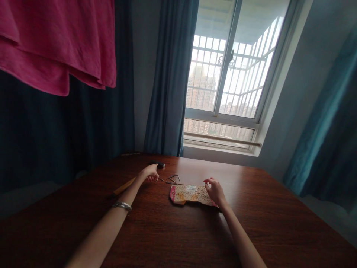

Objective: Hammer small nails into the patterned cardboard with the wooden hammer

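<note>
My left hand (151,172) reaches over the table with its fingers bent down and closed around a thin nail (158,178), whose end shows at the fingertips. A hammer lies beside and partly behind this hand, its black head (159,164) beyond the knuckles and its wooden handle (124,186) under the forearm. Several loose nails (174,179) lie in a small heap to the right. My right hand (214,189) hovers by the right end of a patterned piece of cardboard (191,194) with torn edges. Its fingers are loosely curled and apart, with nothing visible in them.
The brown wooden table (178,238) stretches toward a barred window (223,74). Blue curtains (170,82) hang on both sides. A pink cloth (58,44) hangs at the upper left. A thin stick-like thing (130,153) lies at the table's far left edge.
</note>
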Available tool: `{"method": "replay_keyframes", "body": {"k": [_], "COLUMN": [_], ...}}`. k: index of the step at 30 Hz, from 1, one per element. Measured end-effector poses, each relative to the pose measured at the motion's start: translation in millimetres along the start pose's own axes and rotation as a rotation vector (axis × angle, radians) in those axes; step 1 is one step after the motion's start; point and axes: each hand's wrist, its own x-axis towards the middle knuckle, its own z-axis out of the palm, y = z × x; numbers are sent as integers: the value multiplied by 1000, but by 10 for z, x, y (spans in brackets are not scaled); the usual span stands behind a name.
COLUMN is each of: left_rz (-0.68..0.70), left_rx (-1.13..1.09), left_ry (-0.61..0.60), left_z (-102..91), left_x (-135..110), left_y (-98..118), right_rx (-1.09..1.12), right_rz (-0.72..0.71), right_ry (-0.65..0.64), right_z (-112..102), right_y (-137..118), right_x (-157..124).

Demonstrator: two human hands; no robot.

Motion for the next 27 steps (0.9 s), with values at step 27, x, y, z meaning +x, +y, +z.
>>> {"method": "replay_keyframes", "body": {"k": [27], "left_rz": [310], "left_rx": [51], "left_ry": [61], "left_z": [179], "left_x": [79], "left_y": [94], "right_rx": [-2], "right_rz": [-34], "right_ry": [-159], "right_z": [72], "right_y": [104], "right_x": [-44]}}
